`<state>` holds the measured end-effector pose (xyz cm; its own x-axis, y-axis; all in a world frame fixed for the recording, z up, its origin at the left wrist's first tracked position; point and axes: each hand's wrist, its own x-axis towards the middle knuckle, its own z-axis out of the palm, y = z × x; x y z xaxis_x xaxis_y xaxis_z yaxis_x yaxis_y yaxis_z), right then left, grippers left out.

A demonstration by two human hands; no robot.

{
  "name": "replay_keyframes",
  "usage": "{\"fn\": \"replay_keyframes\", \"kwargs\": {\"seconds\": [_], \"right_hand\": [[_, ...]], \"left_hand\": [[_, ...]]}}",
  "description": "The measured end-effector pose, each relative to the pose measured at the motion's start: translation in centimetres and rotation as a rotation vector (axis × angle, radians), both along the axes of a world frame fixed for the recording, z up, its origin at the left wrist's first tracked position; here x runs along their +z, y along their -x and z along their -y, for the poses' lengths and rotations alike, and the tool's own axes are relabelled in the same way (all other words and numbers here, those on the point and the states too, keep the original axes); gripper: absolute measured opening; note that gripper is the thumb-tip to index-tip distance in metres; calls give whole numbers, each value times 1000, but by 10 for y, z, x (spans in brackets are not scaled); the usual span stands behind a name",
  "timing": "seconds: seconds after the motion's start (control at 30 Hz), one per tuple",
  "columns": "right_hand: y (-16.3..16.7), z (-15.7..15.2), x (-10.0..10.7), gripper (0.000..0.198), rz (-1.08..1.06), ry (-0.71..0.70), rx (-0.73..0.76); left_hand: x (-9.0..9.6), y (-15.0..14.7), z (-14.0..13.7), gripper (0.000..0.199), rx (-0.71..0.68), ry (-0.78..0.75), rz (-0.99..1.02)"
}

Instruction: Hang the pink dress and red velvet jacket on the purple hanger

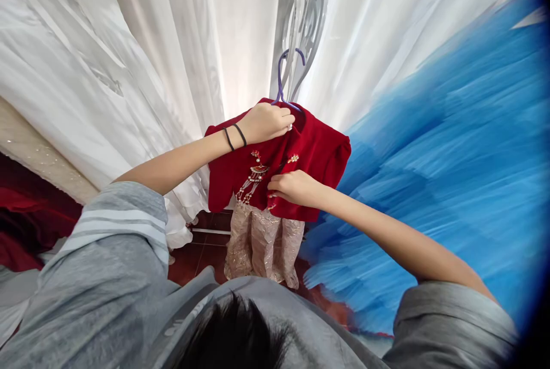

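Observation:
A dark red jacket point(329, 157) with beaded ornaments hangs on a purple hanger point(280, 74). Up at the collar, my left hand point(267, 122) is closed on the jacket's front edge, just below the hanger's hook. Lower on the front, the fingers of my right hand point(296, 187) pinch the edge of the opening. A beaded tassel point(258, 174) dangles on the jacket's left side, close to my right fingertips. Beneath the jacket hangs a pale, shiny patterned skirt point(263, 243). My fingers hide whatever small fastening may lie under them.
The hanger hooks onto a pale scrolled metal rack point(307, 19). White gowns or drapes point(172, 31) hang at the left and behind. Bright blue tulle point(442, 185) fills the right side. Dark red fabric point(30, 214) lies at far left, and reddish floor tiles point(197, 257) show below.

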<state>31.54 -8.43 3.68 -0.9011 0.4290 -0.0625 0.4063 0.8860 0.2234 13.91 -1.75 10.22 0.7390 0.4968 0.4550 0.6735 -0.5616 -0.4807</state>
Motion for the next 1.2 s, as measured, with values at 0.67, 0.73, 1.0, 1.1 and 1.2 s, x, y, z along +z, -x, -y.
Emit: {"fn": "replay_keyframes", "kwargs": {"seconds": [0.67,0.73,1.0,1.1,1.2], "right_hand": [[103,-51,-58,51,-659,53,-216],[92,-33,-72,55,-699,45,-170],[45,55,-203,54,-772,329,-255],[39,72,-219,55,-725,426,-300],[29,73,-211,54,-771,426,-354]], "left_hand": [[5,-5,-21,33,185,455,149],[-1,-3,-16,52,116,446,174],[-41,-6,17,35,-4,281,222],[-42,-5,18,21,27,244,198],[-34,4,12,23,50,146,239]]}}
